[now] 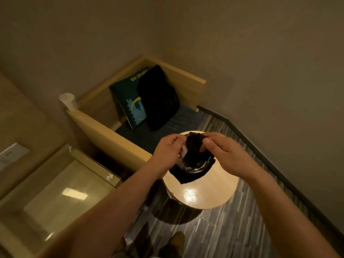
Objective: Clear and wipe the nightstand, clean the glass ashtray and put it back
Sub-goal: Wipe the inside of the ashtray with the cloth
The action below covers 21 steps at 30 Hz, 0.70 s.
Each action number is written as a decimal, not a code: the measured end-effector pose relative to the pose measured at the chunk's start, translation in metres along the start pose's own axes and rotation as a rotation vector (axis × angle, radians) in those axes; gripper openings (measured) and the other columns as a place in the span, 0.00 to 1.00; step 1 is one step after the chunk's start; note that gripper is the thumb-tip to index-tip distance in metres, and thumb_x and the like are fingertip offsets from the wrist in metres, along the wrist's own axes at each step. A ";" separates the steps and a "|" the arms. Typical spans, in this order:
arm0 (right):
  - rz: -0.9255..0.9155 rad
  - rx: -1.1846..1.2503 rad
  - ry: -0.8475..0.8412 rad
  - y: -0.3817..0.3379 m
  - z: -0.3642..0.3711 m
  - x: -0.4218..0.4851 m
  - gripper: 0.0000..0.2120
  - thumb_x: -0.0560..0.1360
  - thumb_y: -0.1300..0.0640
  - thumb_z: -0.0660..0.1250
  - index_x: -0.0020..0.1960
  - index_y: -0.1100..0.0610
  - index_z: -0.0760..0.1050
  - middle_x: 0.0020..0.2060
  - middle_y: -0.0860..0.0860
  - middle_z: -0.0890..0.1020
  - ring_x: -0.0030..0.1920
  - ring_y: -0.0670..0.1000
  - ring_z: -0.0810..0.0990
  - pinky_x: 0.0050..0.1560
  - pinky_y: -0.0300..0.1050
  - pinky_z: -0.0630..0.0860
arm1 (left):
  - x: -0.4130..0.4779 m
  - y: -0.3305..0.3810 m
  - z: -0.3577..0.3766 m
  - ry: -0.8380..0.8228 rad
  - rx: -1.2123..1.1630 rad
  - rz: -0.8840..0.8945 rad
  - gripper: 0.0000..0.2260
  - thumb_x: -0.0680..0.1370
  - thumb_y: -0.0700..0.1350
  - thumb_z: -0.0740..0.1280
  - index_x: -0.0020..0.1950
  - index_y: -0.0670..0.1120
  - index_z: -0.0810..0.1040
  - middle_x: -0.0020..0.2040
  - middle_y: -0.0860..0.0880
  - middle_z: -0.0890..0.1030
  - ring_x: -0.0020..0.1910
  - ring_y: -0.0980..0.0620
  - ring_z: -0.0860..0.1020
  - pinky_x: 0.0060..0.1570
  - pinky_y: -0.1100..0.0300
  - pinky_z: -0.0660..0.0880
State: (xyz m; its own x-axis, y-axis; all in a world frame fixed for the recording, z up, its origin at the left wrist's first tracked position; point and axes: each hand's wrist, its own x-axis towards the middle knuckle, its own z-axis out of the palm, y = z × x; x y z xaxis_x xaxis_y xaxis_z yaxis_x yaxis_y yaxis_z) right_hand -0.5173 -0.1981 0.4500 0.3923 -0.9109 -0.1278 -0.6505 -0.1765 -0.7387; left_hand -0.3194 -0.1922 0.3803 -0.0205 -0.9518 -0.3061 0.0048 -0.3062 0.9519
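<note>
Fingers of left hand (168,151) clamp rim of glass ashtray (193,164); right hand (221,153) pinches dark cloth (193,148) bunched inside it. Ashtray held above round nightstand (204,192), near its far-left edge. Likely heavy, rigid, slippery, breakable: grip rim, through cloth.

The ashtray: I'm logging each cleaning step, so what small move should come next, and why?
Probably turn the glass ashtray a little in the left hand while the right hand rubs the dark cloth around inside. Both hands hold it above the round table, with the cloth bunched in the bowl.
</note>
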 end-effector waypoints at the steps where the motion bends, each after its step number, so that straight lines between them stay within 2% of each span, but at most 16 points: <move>1: -0.013 -0.042 0.044 0.000 -0.002 0.005 0.08 0.83 0.51 0.63 0.47 0.43 0.77 0.53 0.40 0.81 0.52 0.43 0.81 0.49 0.34 0.75 | -0.001 0.004 -0.003 -0.002 0.007 0.014 0.15 0.81 0.52 0.63 0.47 0.41 0.81 0.33 0.48 0.80 0.33 0.54 0.77 0.37 0.60 0.77; 2: -0.016 -0.040 0.077 -0.001 -0.005 0.009 0.08 0.81 0.55 0.67 0.48 0.41 0.75 0.51 0.41 0.81 0.50 0.44 0.82 0.46 0.36 0.78 | -0.003 0.009 -0.007 -0.001 0.013 0.033 0.15 0.81 0.52 0.64 0.47 0.41 0.82 0.34 0.49 0.80 0.33 0.56 0.77 0.36 0.64 0.77; 4: -0.003 0.055 0.089 -0.001 -0.011 0.019 0.15 0.77 0.56 0.73 0.52 0.38 0.72 0.50 0.42 0.80 0.48 0.43 0.83 0.43 0.39 0.82 | -0.007 0.018 -0.012 -0.009 0.021 0.066 0.14 0.84 0.49 0.64 0.49 0.41 0.83 0.37 0.47 0.81 0.36 0.56 0.78 0.36 0.67 0.77; 7: 0.069 0.290 -0.064 -0.004 -0.012 0.030 0.20 0.76 0.49 0.74 0.63 0.37 0.72 0.57 0.47 0.80 0.56 0.48 0.83 0.55 0.46 0.84 | -0.012 0.033 -0.015 -0.034 -0.003 0.077 0.14 0.86 0.48 0.63 0.54 0.40 0.84 0.44 0.39 0.83 0.43 0.48 0.80 0.47 0.54 0.79; 9: 0.131 0.544 -0.196 -0.005 -0.009 0.035 0.25 0.74 0.47 0.75 0.68 0.36 0.72 0.65 0.49 0.77 0.64 0.54 0.80 0.65 0.54 0.79 | -0.015 0.044 -0.017 -0.041 -0.031 0.093 0.14 0.86 0.48 0.63 0.55 0.40 0.85 0.50 0.36 0.85 0.49 0.41 0.83 0.54 0.46 0.80; 11: 0.160 0.689 -0.276 -0.009 -0.005 0.039 0.29 0.71 0.47 0.76 0.70 0.36 0.73 0.69 0.50 0.76 0.67 0.57 0.78 0.69 0.58 0.76 | -0.017 0.054 -0.020 -0.042 -0.027 0.104 0.14 0.86 0.48 0.63 0.58 0.41 0.85 0.54 0.36 0.85 0.57 0.37 0.84 0.61 0.42 0.80; 13: 0.172 0.736 -0.307 -0.012 -0.002 0.041 0.26 0.72 0.50 0.75 0.69 0.39 0.75 0.68 0.52 0.78 0.66 0.58 0.79 0.67 0.59 0.77 | -0.016 0.060 -0.023 -0.037 -0.004 0.115 0.14 0.86 0.47 0.63 0.59 0.40 0.85 0.56 0.35 0.85 0.59 0.35 0.83 0.63 0.39 0.80; 16: 0.203 0.748 -0.211 -0.016 0.005 0.042 0.14 0.80 0.57 0.68 0.65 0.49 0.79 0.59 0.55 0.84 0.60 0.57 0.84 0.63 0.58 0.79 | -0.011 0.059 -0.024 0.045 0.022 0.147 0.15 0.86 0.45 0.63 0.56 0.37 0.85 0.52 0.30 0.83 0.53 0.32 0.83 0.59 0.40 0.81; 18: 0.234 0.751 -0.085 -0.021 0.012 0.041 0.10 0.82 0.59 0.65 0.62 0.53 0.80 0.54 0.55 0.86 0.55 0.57 0.86 0.59 0.56 0.80 | -0.007 0.054 -0.021 0.128 0.007 0.164 0.15 0.86 0.45 0.63 0.53 0.35 0.84 0.50 0.30 0.83 0.46 0.37 0.83 0.52 0.48 0.82; 21: 0.298 0.763 0.147 -0.028 0.032 0.039 0.08 0.83 0.58 0.63 0.58 0.53 0.80 0.50 0.53 0.88 0.53 0.55 0.87 0.57 0.54 0.82 | 0.000 0.045 -0.012 0.261 -0.051 0.152 0.13 0.84 0.46 0.65 0.51 0.40 0.86 0.47 0.37 0.86 0.46 0.42 0.86 0.47 0.50 0.83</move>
State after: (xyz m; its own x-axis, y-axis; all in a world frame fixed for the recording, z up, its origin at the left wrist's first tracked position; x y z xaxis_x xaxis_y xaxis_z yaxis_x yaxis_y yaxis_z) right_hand -0.4630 -0.2171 0.4451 0.1502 -0.9282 -0.3404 -0.0733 0.3329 -0.9401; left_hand -0.3075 -0.2058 0.4235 0.2416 -0.9572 -0.1593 0.0385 -0.1546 0.9872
